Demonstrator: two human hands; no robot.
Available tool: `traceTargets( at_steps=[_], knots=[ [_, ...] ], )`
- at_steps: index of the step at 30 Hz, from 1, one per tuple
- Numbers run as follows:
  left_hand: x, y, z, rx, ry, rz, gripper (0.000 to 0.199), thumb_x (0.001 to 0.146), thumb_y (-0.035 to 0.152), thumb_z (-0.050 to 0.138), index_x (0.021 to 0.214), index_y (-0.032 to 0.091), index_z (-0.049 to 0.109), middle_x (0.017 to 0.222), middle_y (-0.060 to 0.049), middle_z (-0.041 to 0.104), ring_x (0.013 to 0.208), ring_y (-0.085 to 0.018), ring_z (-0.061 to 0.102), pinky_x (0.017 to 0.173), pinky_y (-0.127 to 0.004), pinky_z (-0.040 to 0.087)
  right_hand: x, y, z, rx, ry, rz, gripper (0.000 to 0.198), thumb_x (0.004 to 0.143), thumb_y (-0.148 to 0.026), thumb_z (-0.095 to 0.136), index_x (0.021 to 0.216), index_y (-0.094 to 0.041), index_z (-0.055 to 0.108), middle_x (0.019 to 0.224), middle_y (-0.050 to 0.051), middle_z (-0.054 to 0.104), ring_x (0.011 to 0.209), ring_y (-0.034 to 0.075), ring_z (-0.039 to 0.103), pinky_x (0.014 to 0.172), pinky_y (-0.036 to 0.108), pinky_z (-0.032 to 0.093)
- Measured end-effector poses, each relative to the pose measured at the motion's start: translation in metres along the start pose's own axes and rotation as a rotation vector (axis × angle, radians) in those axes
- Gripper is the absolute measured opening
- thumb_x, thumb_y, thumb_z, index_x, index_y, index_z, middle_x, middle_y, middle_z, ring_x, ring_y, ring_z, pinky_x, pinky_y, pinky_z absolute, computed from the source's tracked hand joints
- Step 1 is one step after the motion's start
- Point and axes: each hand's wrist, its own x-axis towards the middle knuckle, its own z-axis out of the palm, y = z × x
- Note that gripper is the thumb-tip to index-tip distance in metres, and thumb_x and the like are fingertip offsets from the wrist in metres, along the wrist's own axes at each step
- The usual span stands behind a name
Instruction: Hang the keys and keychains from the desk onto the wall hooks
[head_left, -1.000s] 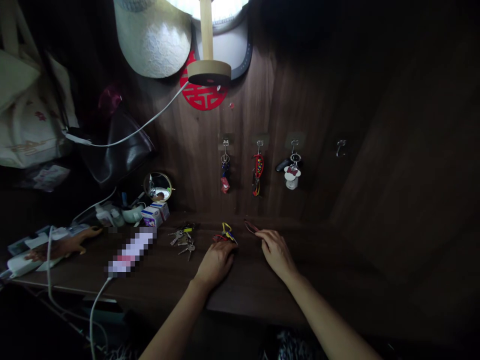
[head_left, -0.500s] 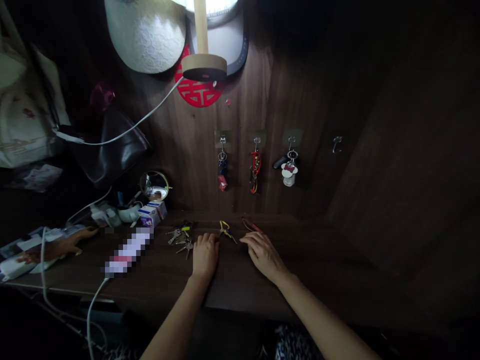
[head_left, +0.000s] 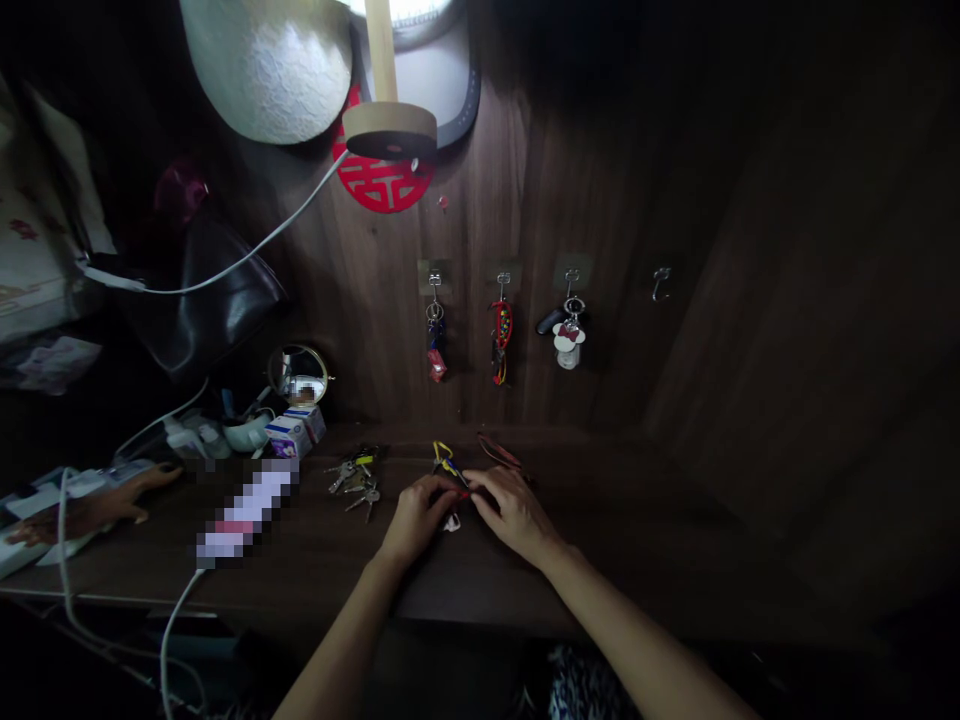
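Observation:
My left hand (head_left: 420,515) and my right hand (head_left: 517,508) meet low over the dark wooden desk, fingertips closed from both sides on a small red item (head_left: 464,495). A small whitish piece (head_left: 451,522) shows just below the left fingertips; whether it is joined to the red item I cannot tell. Right behind the fingers lies a key (head_left: 451,466) with a yellow clip (head_left: 442,449). A reddish-brown cord loop (head_left: 499,452) rests behind my right hand. Left of my left hand, several loose keys (head_left: 356,480) lie in a bunch with a bright yellow-green tag (head_left: 364,460).
On the back wall, three hooks carry a red key charm (head_left: 436,365), a beaded red strap (head_left: 502,325) and a white bow charm (head_left: 569,337). A bare hook (head_left: 661,284) is farther right. Small boxes (head_left: 295,432), a round mirror (head_left: 300,374) and a white cable (head_left: 169,620) occupy the left.
My hands have come together from apart, and the red item now shows between their fingertips, with the whitish piece below. The view has shifted slightly, moving the background a little left.

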Motion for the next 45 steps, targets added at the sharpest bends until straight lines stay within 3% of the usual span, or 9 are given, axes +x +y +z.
traceTargets(
  at_steps=[4, 11, 16, 19, 21, 25, 37, 45],
  knots=[
    [0.001, 0.000, 0.000, -0.038, -0.022, -0.019, 0.021, 0.082, 0.035, 0.050, 0.081, 0.020, 0.066, 0.074, 0.000, 0.068, 0.071, -0.015, 0.061, 0.072, -0.024, 0.046, 0.001, -0.003, 0.002, -0.014, -0.033, -0.058, 0.031, 0.084, -0.014, 0.050, 0.113, -0.025, 0.054, 0.093, 0.004, 0.064, 0.088, 0.018, 0.058, 0.080, 0.035, 0.045],
    [0.001, 0.002, -0.001, -0.083, -0.105, -0.041, 0.024, 0.081, 0.036, 0.050, 0.083, 0.019, 0.067, 0.072, 0.000, 0.068, 0.068, -0.014, 0.060, 0.069, -0.022, 0.045, 0.001, -0.003, 0.003, -0.012, -0.006, -0.095, 0.010, 0.087, -0.020, 0.050, 0.088, -0.022, 0.060, 0.081, 0.003, 0.063, 0.079, 0.017, 0.055, 0.074, 0.032, 0.043],
    [0.001, 0.006, 0.001, -0.239, -0.226, -0.038, 0.036, 0.086, 0.044, 0.041, 0.091, 0.017, 0.065, 0.075, -0.002, 0.068, 0.070, -0.013, 0.059, 0.068, -0.021, 0.045, 0.003, -0.002, 0.003, 0.024, 0.067, -0.032, 0.011, 0.088, -0.023, 0.047, 0.086, -0.021, 0.058, 0.078, 0.003, 0.061, 0.077, 0.017, 0.056, 0.073, 0.032, 0.044],
    [-0.001, 0.008, 0.003, -0.274, -0.279, -0.058, 0.036, 0.084, 0.045, 0.046, 0.098, 0.016, 0.063, 0.076, -0.002, 0.068, 0.069, -0.013, 0.060, 0.068, -0.022, 0.044, 0.003, 0.001, 0.005, 0.049, 0.130, 0.020, 0.011, 0.087, -0.023, 0.048, 0.082, -0.021, 0.058, 0.076, 0.002, 0.061, 0.075, 0.016, 0.057, 0.071, 0.030, 0.045],
    [-0.002, 0.009, 0.003, -0.252, -0.295, -0.057, 0.033, 0.082, 0.044, 0.050, 0.092, 0.016, 0.065, 0.075, -0.001, 0.068, 0.068, -0.013, 0.059, 0.066, -0.021, 0.043, 0.003, 0.003, 0.006, 0.065, 0.153, 0.052, 0.010, 0.085, -0.023, 0.050, 0.079, -0.022, 0.058, 0.074, 0.002, 0.061, 0.074, 0.016, 0.058, 0.071, 0.030, 0.045],
    [-0.002, 0.010, 0.002, -0.206, -0.293, -0.047, 0.036, 0.085, 0.043, 0.044, 0.073, 0.016, 0.066, 0.068, 0.000, 0.066, 0.063, -0.011, 0.055, 0.063, -0.019, 0.040, 0.003, 0.003, 0.007, 0.096, 0.152, 0.078, 0.009, 0.085, -0.023, 0.052, 0.079, -0.022, 0.059, 0.074, 0.002, 0.063, 0.074, 0.016, 0.058, 0.071, 0.030, 0.046],
    [-0.002, 0.007, 0.004, -0.318, -0.213, -0.092, 0.037, 0.086, 0.048, 0.042, 0.075, 0.016, 0.058, 0.047, 0.007, 0.045, 0.048, -0.008, 0.041, 0.054, -0.018, 0.035, 0.001, -0.001, 0.002, 0.159, 0.076, 0.061, 0.015, 0.087, -0.021, 0.046, 0.081, -0.022, 0.060, 0.075, 0.002, 0.062, 0.074, 0.016, 0.058, 0.072, 0.029, 0.046],
    [-0.002, 0.010, 0.002, -0.357, -0.219, -0.134, 0.041, 0.082, 0.051, 0.044, 0.080, 0.014, 0.061, 0.049, 0.007, 0.039, 0.044, -0.006, 0.033, 0.045, -0.017, 0.028, 0.002, -0.002, 0.004, 0.222, 0.095, 0.052, 0.018, 0.088, -0.021, 0.046, 0.097, -0.023, 0.061, 0.082, 0.003, 0.065, 0.080, 0.016, 0.059, 0.074, 0.030, 0.047]
  ],
)
